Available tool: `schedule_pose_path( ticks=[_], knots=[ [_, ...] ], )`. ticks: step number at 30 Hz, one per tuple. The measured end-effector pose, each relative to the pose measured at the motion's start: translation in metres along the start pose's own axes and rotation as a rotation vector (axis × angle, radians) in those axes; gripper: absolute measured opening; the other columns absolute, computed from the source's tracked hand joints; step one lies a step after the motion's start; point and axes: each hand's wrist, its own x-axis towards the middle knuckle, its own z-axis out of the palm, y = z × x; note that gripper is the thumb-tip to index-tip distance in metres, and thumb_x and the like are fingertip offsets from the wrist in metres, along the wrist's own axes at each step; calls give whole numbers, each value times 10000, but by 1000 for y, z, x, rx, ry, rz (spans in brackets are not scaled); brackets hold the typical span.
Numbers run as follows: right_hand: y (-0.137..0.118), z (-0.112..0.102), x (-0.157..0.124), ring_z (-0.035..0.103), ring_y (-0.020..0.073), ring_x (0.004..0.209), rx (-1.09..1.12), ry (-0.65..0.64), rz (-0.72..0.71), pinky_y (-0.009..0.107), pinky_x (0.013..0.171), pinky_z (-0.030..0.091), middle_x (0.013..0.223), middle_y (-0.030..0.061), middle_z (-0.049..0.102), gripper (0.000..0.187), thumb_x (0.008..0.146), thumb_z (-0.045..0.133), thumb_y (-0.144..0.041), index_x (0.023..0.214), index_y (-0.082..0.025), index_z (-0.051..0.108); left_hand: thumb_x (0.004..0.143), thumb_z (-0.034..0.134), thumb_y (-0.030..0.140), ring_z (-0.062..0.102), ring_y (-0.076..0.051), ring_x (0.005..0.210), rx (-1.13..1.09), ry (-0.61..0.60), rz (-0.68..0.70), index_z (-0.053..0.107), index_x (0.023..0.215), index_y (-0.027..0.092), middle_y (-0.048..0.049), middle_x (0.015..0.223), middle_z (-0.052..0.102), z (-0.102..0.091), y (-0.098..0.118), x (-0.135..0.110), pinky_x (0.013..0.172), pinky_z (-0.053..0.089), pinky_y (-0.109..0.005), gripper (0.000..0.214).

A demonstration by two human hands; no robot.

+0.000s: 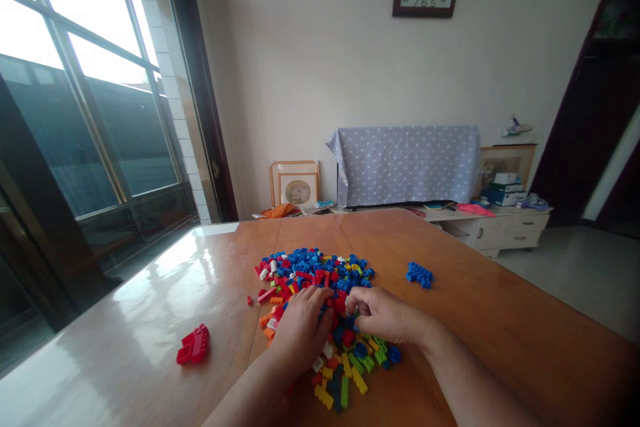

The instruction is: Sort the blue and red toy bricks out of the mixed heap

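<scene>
Brick pile (310,267), where is it being kept?
– It is being kept loose on the wooden table (475,347), straight ahead of the person. Its long axis is being run from the near edge towards the far one, and nothing is being used to hold it in.

– And how is it being met by the hands?
– From the near end. The left hand (300,333) is being laid palm down on the left half of the pile, fingers bent into the bricks. Whether anything is being gripped under them cannot be told. The right hand (387,317) is being brought in from the right, thumb and fingertips drawn together at the pile's middle. What is being pinched there, if anything, cannot be made out.

– Which hand is being held nearer?
– Both are touching it; the left is covering more of it.

– Is anything being kept apart?
– A small red cluster (194,345) is being left well off to the left, and a small blue cluster (419,274) just beyond the right hand.
</scene>
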Motion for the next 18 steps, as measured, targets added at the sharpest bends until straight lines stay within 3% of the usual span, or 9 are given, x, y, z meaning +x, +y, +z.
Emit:
schedule_pose_path(
  ticks=[3, 7, 18],
  knots=[
    [-1, -2, -1, 435, 91, 579, -5, 13, 11, 200, 529, 295, 638, -82, 497, 199, 745, 645, -161, 935, -209, 612, 971, 478, 265, 604, -253, 1057, -1, 2, 4, 619, 1216, 245, -74, 1123, 664, -1, 1, 0, 941, 480, -399, 283],
    [-3, -1, -3, 449, 94, 574, -18, -20, 29, 199, 520, 296, 642, -84, 515, 284, 717, 741, -261, 973, -212, 629, 961, 486, 243, 611, -250, 1045, -8, 13, 6, 631, 1207, 253, -72, 1105, 664, -1, 1, -1, 929, 487, -391, 285],
    [-8, 8, 1, 447, 90, 585, -145, 18, -2, 198, 488, 235, 639, -79, 534, 188, 653, 612, -164, 824, -203, 680, 919, 529, 225, 646, -251, 1000, 88, -4, 39, 663, 1133, 255, -72, 1071, 688, 1, -1, 4, 877, 501, -379, 255]
  ],
)
